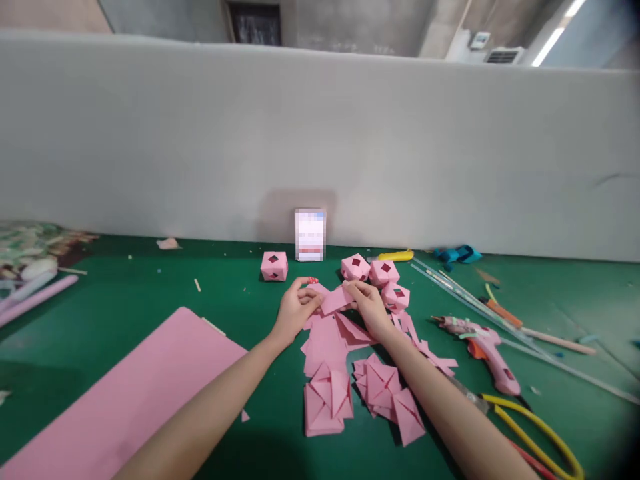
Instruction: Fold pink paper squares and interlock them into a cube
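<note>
A small folded piece of pink paper (336, 301) is pinched between my left hand (295, 310) and my right hand (371, 309), above the table. Red shows on a fingertip of my left hand. Under the hands lie flat pink paper pieces (325, 343). Closer to me are two piles of folded pink paper units, one on the left (325, 407) and one on the right (383, 387). Pink paper cubes with diamond-shaped holes stand beyond: one cube (275, 267) on the left, and three together on the right, the nearest cube (395, 297) beside my right hand.
A phone (311, 235) leans on the white partition (310, 133). Right of my arm lie scissors (535, 420), a pink glue gun (483, 343), clear glue sticks (465, 300) and a yellow cutter (395, 256). A large pink sheet (145, 393) covers the table's left side.
</note>
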`<state>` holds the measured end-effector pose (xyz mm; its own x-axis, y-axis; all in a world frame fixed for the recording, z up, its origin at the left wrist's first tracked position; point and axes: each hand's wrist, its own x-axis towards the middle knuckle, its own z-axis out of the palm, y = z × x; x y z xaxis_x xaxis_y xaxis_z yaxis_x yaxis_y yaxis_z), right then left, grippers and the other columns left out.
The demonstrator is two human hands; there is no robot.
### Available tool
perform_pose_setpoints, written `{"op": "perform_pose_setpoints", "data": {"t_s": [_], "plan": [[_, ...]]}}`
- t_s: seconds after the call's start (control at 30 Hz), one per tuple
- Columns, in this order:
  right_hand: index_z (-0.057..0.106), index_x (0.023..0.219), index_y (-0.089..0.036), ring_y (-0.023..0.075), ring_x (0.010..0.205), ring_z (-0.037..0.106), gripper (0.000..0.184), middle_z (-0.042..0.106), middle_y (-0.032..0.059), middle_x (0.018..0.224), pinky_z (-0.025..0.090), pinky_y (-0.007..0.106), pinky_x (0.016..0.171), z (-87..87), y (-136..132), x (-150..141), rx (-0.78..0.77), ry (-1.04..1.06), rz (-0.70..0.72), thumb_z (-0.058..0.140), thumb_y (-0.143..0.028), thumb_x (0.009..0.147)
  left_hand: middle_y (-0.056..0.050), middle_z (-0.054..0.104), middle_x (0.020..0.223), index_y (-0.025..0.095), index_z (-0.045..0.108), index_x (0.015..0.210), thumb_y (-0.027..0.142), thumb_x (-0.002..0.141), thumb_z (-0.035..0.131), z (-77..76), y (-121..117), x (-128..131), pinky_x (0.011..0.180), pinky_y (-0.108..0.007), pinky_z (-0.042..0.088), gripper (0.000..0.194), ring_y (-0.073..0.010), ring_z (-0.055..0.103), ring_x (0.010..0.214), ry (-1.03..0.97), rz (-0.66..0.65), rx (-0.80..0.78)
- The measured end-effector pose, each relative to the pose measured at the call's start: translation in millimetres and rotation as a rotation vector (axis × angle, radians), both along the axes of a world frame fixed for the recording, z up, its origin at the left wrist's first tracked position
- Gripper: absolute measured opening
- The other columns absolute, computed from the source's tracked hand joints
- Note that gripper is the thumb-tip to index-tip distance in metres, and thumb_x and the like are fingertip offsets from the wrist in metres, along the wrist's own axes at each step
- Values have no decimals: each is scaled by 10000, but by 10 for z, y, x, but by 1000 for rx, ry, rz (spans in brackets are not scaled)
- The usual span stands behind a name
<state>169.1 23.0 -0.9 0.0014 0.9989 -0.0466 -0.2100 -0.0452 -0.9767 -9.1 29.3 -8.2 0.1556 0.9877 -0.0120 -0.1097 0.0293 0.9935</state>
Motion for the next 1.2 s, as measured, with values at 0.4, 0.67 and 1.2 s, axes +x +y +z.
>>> {"op": "perform_pose_setpoints", "data": {"t_s": [0.4, 0.67, 1.2], "plan": [[651, 708, -155, 128, 614, 617, 408, 624, 7, 710, 605, 266, 561, -56, 35, -18, 21, 6, -42, 763, -546, 703, 32, 650, 755, 184, 500, 1112, 345, 713, 792, -27, 20, -16, 598, -230, 528, 520, -112, 643, 592, -7, 6, 2], [509, 590, -190, 112, 553, 521, 455, 499, -33, 615, 591, 302, 552, -41, 5, -37, 30, -22, -68, 760, -557, 692, 46, 638, 694, 192, 472, 1164, 330, 727, 778, -20, 20, -20, 592, -237, 515, 551, -119, 634, 569, 30, 4, 13], [519, 624, -198, 111, 519, 496, 467, 493, -35, 572, 499, 267, 504, 6, -44, -38, 108, -161, -106, 695, -614, 745, 20, 676, 716, 197, 505, 1175, 349, 727, 792, -8, 6, -39, 652, -275, 548, 553, -151, 672, 629, 69, 23, 1]]}}
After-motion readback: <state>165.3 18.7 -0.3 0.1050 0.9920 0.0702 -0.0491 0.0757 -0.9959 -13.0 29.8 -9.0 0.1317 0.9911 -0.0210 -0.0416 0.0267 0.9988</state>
